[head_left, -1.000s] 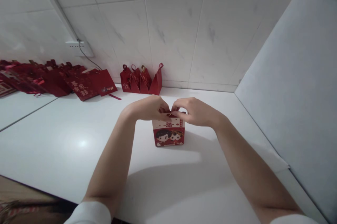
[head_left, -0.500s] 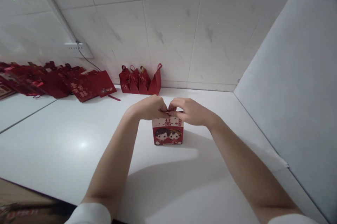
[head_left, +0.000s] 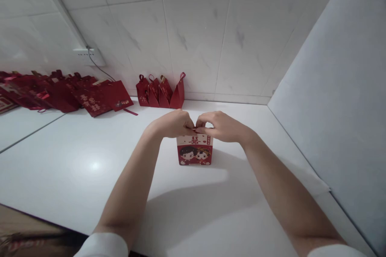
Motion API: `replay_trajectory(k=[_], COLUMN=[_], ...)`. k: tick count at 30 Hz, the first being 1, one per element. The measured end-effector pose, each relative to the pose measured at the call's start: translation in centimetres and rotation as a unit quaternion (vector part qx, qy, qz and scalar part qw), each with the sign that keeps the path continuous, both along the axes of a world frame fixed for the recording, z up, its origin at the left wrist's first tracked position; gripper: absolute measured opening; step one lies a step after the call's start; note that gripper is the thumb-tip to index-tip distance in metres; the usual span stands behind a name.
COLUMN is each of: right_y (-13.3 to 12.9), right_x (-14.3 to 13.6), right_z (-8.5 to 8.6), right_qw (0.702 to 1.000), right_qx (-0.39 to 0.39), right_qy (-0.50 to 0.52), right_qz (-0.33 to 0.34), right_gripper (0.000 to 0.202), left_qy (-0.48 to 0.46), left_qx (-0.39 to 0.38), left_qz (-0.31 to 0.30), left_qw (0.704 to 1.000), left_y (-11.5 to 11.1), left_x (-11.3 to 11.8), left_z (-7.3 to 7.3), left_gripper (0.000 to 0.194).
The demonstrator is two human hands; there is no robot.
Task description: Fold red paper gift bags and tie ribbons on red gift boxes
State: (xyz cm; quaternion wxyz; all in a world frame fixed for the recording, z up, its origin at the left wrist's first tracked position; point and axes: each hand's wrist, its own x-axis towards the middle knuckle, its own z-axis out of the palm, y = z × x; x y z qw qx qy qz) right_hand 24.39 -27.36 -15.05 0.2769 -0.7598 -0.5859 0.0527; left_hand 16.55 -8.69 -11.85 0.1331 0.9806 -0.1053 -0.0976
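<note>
A small red and cream gift box (head_left: 195, 155) with two cartoon figures on its front stands upright on the white table (head_left: 120, 192). My left hand (head_left: 177, 124) pinches the box's top edge from the left. From the right, my right hand (head_left: 218, 126) pinches the same top edge, its fingertips almost meeting those of the left. The fingers partly cover the top, so what exactly lies between them is hidden.
Several red boxes with ribbon loops (head_left: 161, 93) stand by the tiled wall (head_left: 196, 40). More red bags and flat boxes (head_left: 66, 92) lie at the far left, below a power socket (head_left: 89, 56). A pale panel (head_left: 337, 88) rises at the right.
The box has shifted slightly to the right, with both hands still pinching its top. The red boxes at the back have not moved.
</note>
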Motion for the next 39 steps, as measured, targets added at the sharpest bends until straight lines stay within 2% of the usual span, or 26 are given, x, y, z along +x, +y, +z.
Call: replay_trajectory(k=[3,6,9,11,12,13,15,18,20,22,25,27,30,32,34,37,39], right_y=[-1.0,-2.0,-2.0,-1.4,-0.9,-0.4,0.7,2.1,2.7,3.0,3.3,3.4,3.6,3.7,3.7,3.4,3.0], right_x=[-0.1,0.3,1.7,3.1,3.8,4.5,5.4,6.0,5.9,5.6,5.1,4.7,3.8,2.7,1.2,-1.1,-2.1], right_z=[0.4,0.5,-0.3,-1.6,-2.5,-3.4,-5.4,-8.1,-9.7,-11.2,-13.0,-13.8,-14.1,-14.1,-14.0,-13.9,-13.8], right_qw=[0.995,0.983,0.980,0.978,0.976,0.973,0.970,0.969,0.968,0.966,0.958,0.951,0.938,0.930,0.926,0.921,0.918], right_qx=[-0.073,-0.152,-0.120,-0.067,-0.051,-0.046,-0.053,-0.046,-0.025,0.001,0.045,0.073,0.112,0.141,0.172,0.213,0.224], right_qy=[0.017,0.021,0.051,0.085,0.106,0.134,0.156,0.166,0.168,0.171,0.176,0.187,0.225,0.257,0.284,0.304,0.308], right_qz=[-0.062,-0.101,-0.148,-0.178,-0.185,-0.185,-0.181,-0.179,-0.185,-0.196,-0.221,-0.234,-0.240,-0.220,-0.178,-0.121,-0.106], right_gripper=[0.018,0.020,0.024,0.028,0.031,0.034,0.039,0.042,0.043,0.047,0.050,0.053,0.063,0.068,0.066,0.056,0.060], left_qy=[0.031,0.083,0.101,0.096,0.096,0.087,0.062,0.040,0.000,-0.028,-0.054,-0.067,-0.092,-0.110,-0.120,-0.152,-0.180], left_qx=[-0.028,-0.023,-0.045,-0.127,-0.193,-0.283,-0.460,-0.526,-0.562,-0.593,-0.645,-0.656,-0.627,-0.624,-0.626,-0.598,-0.577], left_qz=[0.026,0.059,0.123,0.159,0.181,0.206,0.266,0.278,0.280,0.279,0.249,0.230,0.275,0.287,0.259,0.229,0.225], left_qw=[0.999,0.995,0.986,0.974,0.960,0.933,0.844,0.803,0.778,0.755,0.721,0.716,0.724,0.718,0.726,0.753,0.764], left_y=[0.4,1.5,3.4,5.0,5.6,6.2,6.8,6.6,6.1,5.7,5.0,4.3,3.3,2.6,2.0,1.6,1.7], left_x=[0.0,0.3,1.0,1.7,2.1,2.3,2.6,2.2,1.5,0.5,-0.9,-1.6,-2.1,-2.2,-2.2,-2.1,-2.0], left_z=[0.0,-0.2,-1.0,-2.4,-3.4,-4.5,-7.1,-10.8,-12.5,-13.5,-13.9,-13.9,-14.2,-14.5,-14.8,-15.2,-15.3], left_gripper=[0.023,0.021,0.029,0.033,0.035,0.038,0.052,0.061,0.063,0.064,0.063,0.063,0.076,0.091,0.101,0.100,0.092])
